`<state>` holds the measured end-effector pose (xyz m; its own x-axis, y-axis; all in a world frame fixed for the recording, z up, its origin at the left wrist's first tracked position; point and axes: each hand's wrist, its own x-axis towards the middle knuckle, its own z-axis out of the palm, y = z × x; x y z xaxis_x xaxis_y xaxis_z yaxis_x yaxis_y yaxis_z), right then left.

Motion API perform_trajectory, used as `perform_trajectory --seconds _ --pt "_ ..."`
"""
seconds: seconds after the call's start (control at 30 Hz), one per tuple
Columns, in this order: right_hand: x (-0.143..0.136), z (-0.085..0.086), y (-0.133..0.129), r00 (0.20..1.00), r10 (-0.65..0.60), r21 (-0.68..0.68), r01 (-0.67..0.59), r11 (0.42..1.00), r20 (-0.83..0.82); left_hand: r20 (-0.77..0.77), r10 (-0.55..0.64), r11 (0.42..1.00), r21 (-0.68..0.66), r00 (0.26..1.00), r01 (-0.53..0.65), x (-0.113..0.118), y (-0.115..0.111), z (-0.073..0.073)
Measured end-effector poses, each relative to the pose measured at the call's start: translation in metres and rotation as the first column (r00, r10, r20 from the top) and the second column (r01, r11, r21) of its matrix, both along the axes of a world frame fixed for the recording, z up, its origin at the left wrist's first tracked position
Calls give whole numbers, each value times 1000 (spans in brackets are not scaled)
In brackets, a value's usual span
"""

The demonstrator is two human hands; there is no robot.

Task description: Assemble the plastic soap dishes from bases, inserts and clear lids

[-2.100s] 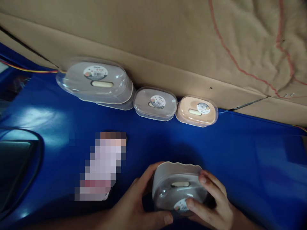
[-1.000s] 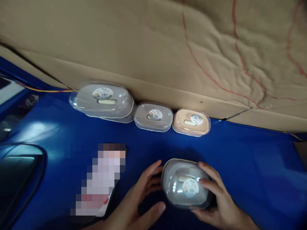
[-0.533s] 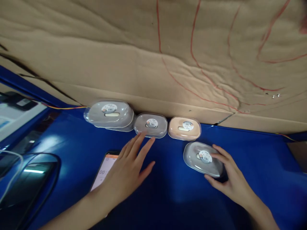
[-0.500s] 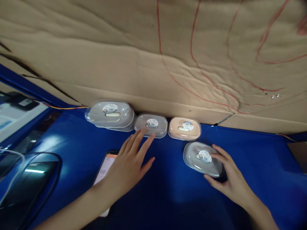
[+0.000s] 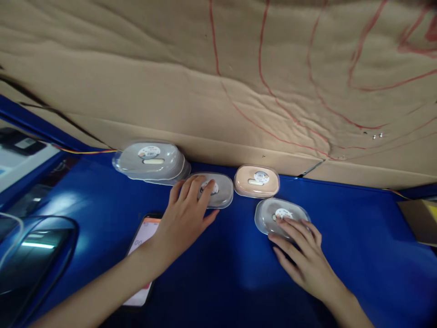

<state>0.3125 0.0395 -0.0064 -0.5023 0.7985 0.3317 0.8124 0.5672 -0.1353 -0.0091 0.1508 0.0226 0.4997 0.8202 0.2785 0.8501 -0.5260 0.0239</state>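
My left hand (image 5: 186,218) lies over the left part of a grey lidded box (image 5: 223,189), fingers on its lid and thumb at its front edge. On the right, a second grey box (image 5: 266,214) has the fingers of my right hand (image 5: 302,255) resting spread on its lid, the thumb in front. Between and behind them sits a peach-coloured box (image 5: 242,182), untouched. Stacked grey boxes (image 5: 129,161) stand to the left against the cardboard. Each visible lid bears a round white label.
A phone (image 5: 136,291) with a lit screen lies under my left forearm. Cables (image 5: 73,246) and a dark glossy object (image 5: 34,259) are at the left. Cardboard with red lines (image 5: 170,100) rises behind the blue table (image 5: 235,273). A brown box (image 5: 418,223) stands far right.
My left hand has come down onto the middle grey box, which has shifted slightly toward me. My right hand has moved from the right box's side onto its lid. The view has shifted a little.
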Motion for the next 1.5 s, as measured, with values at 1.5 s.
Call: perform_trajectory --seconds 1.5 --pt "-18 -7 -18 894 76 -334 -242 911 -441 696 -5 764 -460 718 452 9 -114 -52"
